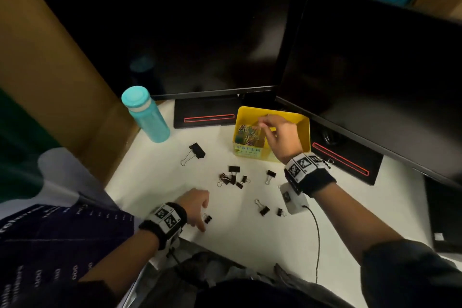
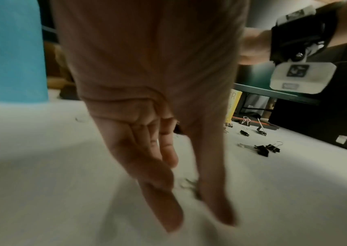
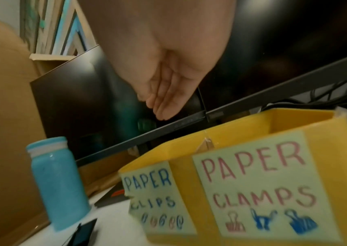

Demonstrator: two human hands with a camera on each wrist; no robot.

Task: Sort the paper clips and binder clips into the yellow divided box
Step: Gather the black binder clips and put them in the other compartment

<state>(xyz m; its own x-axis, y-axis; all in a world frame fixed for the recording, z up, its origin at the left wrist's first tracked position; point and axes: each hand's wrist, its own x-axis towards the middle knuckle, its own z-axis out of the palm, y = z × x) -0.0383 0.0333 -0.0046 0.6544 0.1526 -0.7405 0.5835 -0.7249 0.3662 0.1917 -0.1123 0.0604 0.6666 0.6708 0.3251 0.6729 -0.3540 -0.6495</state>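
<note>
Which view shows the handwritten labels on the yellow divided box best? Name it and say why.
The right wrist view: both pale labels on the yellow divided box read clearly, "PAPER CLIPS" and "PAPER CLAMPS". The head view shows only one small, barely legible label. The left wrist view shows just a yellow sliver.

The yellow box [image 3: 189, 174] looks like smooth plastic with a soft shine; its two labels [image 3: 259, 191] are pale matt paper with coloured writing; the paper clips [image 1: 247, 134] inside are thin wire in bright glossy colours; the binder clips [image 1: 233, 175] on the table have dull black bodies and shiny silver wire handles; the table [image 1: 155, 182] is white, smooth and matt; the bottle [image 1: 147, 117] is blue and looks like matt plastic, a bit grainy in the right wrist view; the two monitors [image 1: 200, 40] have dark glossy screens; the wrist bands [image 1: 317, 181] are black fuzzy cloth; the side wall [image 1: 37, 57] is plain brown and matt.
</note>
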